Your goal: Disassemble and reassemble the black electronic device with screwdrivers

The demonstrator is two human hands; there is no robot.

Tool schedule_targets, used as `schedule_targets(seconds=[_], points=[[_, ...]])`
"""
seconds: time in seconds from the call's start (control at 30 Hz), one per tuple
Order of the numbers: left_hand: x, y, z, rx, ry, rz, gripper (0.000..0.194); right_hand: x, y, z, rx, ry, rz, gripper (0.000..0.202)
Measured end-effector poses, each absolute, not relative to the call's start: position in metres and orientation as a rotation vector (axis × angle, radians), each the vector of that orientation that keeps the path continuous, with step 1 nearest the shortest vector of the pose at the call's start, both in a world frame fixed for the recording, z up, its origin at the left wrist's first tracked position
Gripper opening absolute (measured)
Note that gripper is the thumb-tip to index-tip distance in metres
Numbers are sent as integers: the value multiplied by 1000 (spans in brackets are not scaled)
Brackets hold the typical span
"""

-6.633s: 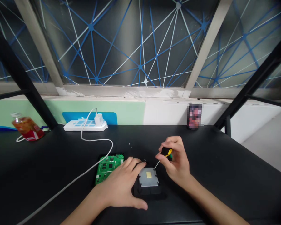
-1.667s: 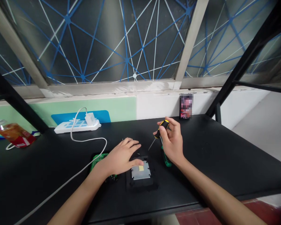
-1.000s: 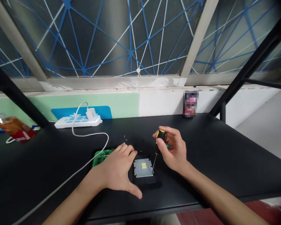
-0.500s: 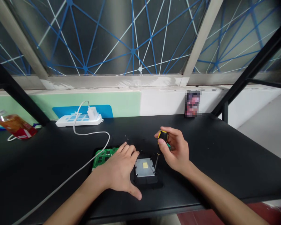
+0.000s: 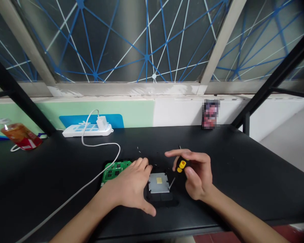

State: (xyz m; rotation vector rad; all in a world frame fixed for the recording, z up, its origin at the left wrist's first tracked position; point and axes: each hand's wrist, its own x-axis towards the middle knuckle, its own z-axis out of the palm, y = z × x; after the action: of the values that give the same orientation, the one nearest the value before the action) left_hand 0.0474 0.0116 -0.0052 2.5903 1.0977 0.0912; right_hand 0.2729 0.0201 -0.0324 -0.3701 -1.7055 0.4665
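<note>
My right hand (image 5: 201,170), fingers curled, grips a screwdriver (image 5: 181,165) by its black and yellow handle. A thin metal shaft slants beneath the handle to the right edge of a silver metal plate (image 5: 157,187); the fingers partly hide how it joins. Another thin dark end pokes out beyond the fingers. The plate, with a pale yellow pad (image 5: 159,180) on it, sits in a black casing (image 5: 164,203). Stretched across the casing's left side is my left hand (image 5: 131,185), thumb spread wide. It partly covers a green circuit board (image 5: 113,172).
A white cable (image 5: 91,179) crosses the black table and passes over the board, up to a charger in a power strip (image 5: 76,130). A drink bottle (image 5: 21,135) stands at left. A pixelated upright object (image 5: 210,114) leans at the back wall. Small bits lie behind the casing.
My right hand has turned the screwdriver handle and shifted right and down; the handle's yellow end now shows. My left hand stays over the casing. The whole view has moved slightly.
</note>
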Motion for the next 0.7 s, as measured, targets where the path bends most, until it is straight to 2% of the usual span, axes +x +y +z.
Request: schedule_targets(seconds=[0.1,0.37,0.53,0.7], points=[[47,12,-6,2599,1092,109,84,273,20,-28,-365,-1721,402,29],[47,12,-9,2598,1073,121,88,274,18,-26,-475,-1718,235,47],[48,13,-7,2580,1077,113,89,270,12,-23,-489,-1702,336,42],[47,13,-8,2577,1060,125,91,265,3,-22,-417,-1684,567,29]])
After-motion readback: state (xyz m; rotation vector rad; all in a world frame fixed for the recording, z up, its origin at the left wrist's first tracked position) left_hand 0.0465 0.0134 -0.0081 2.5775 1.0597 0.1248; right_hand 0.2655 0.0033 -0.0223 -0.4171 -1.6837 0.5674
